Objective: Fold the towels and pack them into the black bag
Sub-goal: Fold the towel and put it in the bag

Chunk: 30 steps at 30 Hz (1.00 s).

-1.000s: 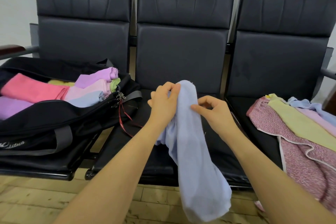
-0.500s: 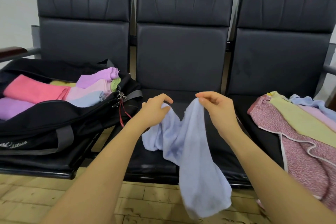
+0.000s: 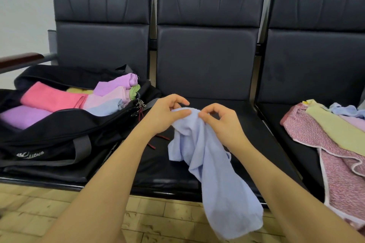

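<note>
Over the middle seat [image 3: 207,108], my left hand [image 3: 167,112] and right hand [image 3: 221,122] pinch the blue towel [image 3: 213,173]; I'd find corners before folding.

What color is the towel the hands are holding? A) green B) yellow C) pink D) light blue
D: both the left hand and the right hand pinch the top of a light blue towel that hangs down in front of the middle seat.

Black bag [image 3: 59,134] mouth open, folded towels [image 3: 53,97] filling interior.
</note>
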Each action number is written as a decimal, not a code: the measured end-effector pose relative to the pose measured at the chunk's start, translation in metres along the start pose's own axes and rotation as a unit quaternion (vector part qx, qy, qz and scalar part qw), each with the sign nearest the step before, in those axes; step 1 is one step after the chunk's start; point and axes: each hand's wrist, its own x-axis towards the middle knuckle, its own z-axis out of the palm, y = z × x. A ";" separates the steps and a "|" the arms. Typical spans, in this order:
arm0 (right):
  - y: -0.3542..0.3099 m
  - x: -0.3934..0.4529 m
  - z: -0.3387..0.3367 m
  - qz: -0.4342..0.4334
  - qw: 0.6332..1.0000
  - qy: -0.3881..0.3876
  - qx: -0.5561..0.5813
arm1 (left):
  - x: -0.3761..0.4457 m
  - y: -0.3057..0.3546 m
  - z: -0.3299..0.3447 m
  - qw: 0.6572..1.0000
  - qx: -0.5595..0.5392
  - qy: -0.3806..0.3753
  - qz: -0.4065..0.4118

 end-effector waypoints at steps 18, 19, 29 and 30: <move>0.026 -0.008 -0.029 0.097 0.984 -0.030 -0.143 | 0.009 -0.037 0.052 0.984 0.132 0.052 -0.110; 0.029 -0.010 -0.028 0.103 0.982 -0.036 -0.157 | 0.004 -0.039 0.058 0.978 0.169 0.059 -0.111; 0.042 -0.014 -0.022 0.162 0.976 0.004 -0.144 | -0.022 -0.033 0.076 0.963 0.229 -0.105 -0.099; 0.042 -0.013 -0.023 0.165 0.977 0.009 -0.134 | -0.023 -0.032 0.078 0.964 0.229 -0.102 -0.086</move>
